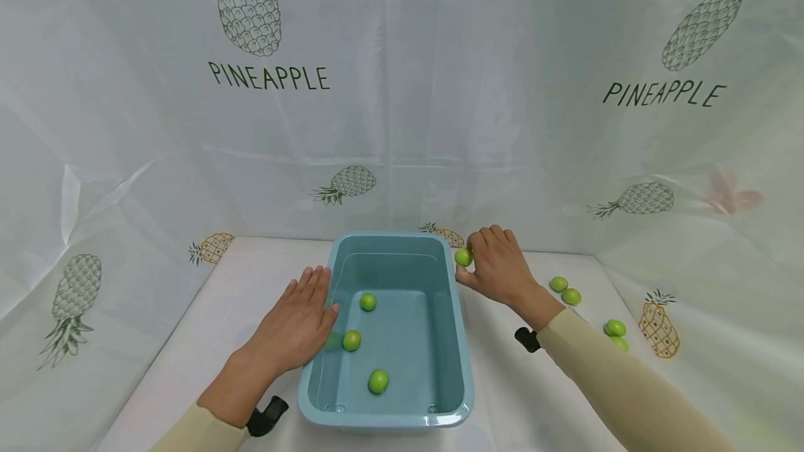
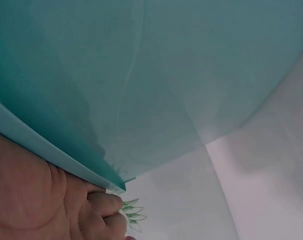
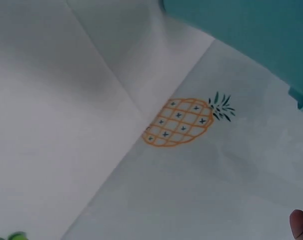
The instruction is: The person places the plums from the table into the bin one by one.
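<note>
Right hand point(image 1: 499, 267) curled, pinching lime point(image 1: 463, 257) (bright green)

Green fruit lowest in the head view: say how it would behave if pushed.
The green fruit would probably roll, being nearly round. Its sheen hints at slippery skin. The blue bin has walls likely to stop it.

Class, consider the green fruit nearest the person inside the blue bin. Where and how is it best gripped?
The green fruit is probably best pinched around its widest part, coming straight down from above: it is round, with bare floor around it, and the walls of the blue bin would likely hinder a sideways approach.
</note>
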`<control>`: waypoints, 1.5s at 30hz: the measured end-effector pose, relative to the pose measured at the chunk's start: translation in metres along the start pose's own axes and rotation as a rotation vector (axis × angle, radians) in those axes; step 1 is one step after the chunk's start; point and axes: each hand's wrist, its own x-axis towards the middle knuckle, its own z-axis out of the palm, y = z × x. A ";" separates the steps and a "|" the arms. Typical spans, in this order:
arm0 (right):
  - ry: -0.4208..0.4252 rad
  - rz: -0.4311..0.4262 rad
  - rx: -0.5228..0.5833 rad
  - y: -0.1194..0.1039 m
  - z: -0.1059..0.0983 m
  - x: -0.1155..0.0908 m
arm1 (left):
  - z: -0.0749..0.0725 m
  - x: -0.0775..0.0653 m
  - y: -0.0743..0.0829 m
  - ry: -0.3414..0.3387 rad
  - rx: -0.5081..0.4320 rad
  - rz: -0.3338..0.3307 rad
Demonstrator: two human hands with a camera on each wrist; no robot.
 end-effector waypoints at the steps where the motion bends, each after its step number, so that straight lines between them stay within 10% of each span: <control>1: 0.000 -0.005 -0.008 0.000 -0.001 0.002 | 0.000 0.000 0.000 0.000 -0.001 -0.002; 12: 0.031 0.007 0.084 -0.017 -0.017 0.022 | -0.001 0.001 0.001 -0.018 -0.009 0.000; 30: -0.160 -0.287 0.190 -0.112 -0.005 0.034 | -0.001 0.002 -0.001 -0.035 -0.029 0.007; 45: -0.179 -0.262 0.131 -0.123 0.003 0.028 | 0.002 0.003 -0.002 -0.027 -0.041 -0.003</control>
